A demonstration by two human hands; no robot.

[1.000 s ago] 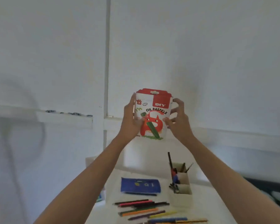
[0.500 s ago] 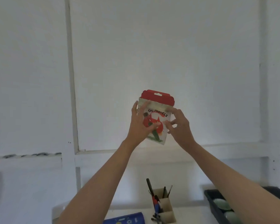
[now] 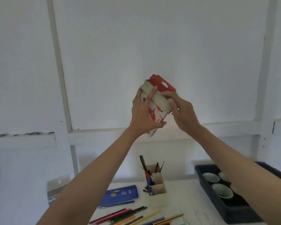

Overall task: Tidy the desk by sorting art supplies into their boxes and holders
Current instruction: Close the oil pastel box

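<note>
The left hand (image 3: 143,114) and right hand (image 3: 183,112) grip the box (image 3: 155,111), now tilted with its top end showing, no longer front-on.

The 2 hands, left (image 3: 143,114) and right (image 3: 183,111), hold the pastel box (image 3: 155,112) high at the centre of the frame. There is open air on every side of it and the white wall (image 3: 152,38) close behind.

Below, between the 2 forearms, the cardboard holder (image 3: 157,184) stands on the tabletop (image 3: 182,200) with pens and brushes poking upward. The blue box (image 3: 122,194) lies flat to its left. Coloured pencils (image 3: 125,216) cover the bottom centre. At the lower right, the dark tray (image 3: 243,215) of bowls (image 3: 221,190) sits under the right forearm. A bare strip of tabletop runs between the holder and the tray.
</note>
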